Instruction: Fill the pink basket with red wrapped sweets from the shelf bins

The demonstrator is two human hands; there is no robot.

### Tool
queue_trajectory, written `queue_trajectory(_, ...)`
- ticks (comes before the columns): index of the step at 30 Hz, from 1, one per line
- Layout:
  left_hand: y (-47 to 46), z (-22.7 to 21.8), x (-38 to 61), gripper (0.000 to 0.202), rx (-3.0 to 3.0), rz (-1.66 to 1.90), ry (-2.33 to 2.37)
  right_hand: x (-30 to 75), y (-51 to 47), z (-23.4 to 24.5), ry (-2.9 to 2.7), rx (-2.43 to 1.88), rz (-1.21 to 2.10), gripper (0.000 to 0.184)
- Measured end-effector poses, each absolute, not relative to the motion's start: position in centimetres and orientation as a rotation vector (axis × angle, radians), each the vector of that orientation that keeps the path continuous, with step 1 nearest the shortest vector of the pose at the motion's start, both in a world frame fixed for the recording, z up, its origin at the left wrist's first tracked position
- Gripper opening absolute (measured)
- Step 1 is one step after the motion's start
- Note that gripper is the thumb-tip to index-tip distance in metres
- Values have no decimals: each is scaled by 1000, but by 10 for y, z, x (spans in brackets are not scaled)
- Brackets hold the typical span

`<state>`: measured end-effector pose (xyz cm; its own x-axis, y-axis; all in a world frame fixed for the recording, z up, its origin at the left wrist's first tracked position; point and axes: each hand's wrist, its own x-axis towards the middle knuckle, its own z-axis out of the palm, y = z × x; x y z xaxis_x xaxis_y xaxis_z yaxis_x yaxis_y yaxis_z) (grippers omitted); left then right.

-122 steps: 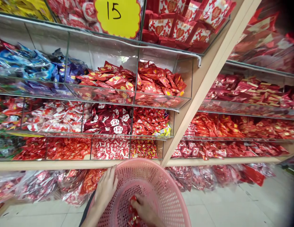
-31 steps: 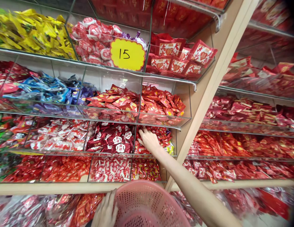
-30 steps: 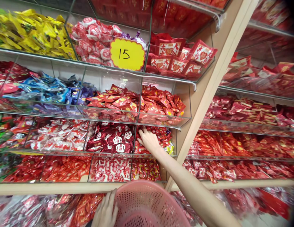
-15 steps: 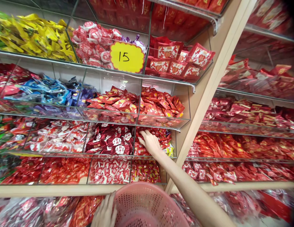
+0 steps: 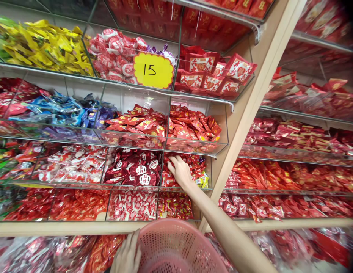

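Note:
My right hand [image 5: 180, 171] reaches into a clear shelf bin of small red and yellow wrapped candies [image 5: 198, 168], its fingers curled down into the pile; what they grip is hidden. Low in the view, my left hand [image 5: 127, 256] holds the rim of a pink perforated plastic basket [image 5: 179, 248]. Dark red candies with white round labels [image 5: 135, 168] fill the bin just left of my right hand.
Tiered clear bins hold yellow [image 5: 42, 47], blue [image 5: 62, 110] and red candies [image 5: 190, 125]. A yellow price tag reading 15 [image 5: 153, 70] hangs on an upper bin. A slanted wooden post [image 5: 244, 113] divides the shelves. Bagged sweets [image 5: 51, 252] lie below.
Four seconds ago my right hand was inside the basket with red candies. It has since gone up into the shelf bin, where its fingers have dug slightly deeper during the last second.

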<state>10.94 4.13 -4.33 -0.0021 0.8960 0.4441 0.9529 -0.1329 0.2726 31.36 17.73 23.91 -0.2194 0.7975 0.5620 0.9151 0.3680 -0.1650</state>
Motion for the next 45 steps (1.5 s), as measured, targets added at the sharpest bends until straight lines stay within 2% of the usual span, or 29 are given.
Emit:
queue_trajectory(11, 37, -33, 114, 47, -2154, -713, -2072, 309, 179, 236, -2001, -1334, -195, 30)
queue_trajectory(20, 35, -28, 115, 46, -2178, -753, -2091, 311, 199, 228, -1773, -1120, 5, 27)
queue_trajectory(29, 34, -26, 116, 46, -2162, -736, -2092, 317, 207, 225, -1368, -957, 374, 27)
queue_trajectory(36, 34, -28, 116, 46, -2149, -757, -2080, 316, 197, 233, -1043, -925, 846, 32)
queue_trajectory(45, 33, -22, 118, 46, -2175, -814, -2097, 320, 184, 231, -1059, -926, 891, 34)
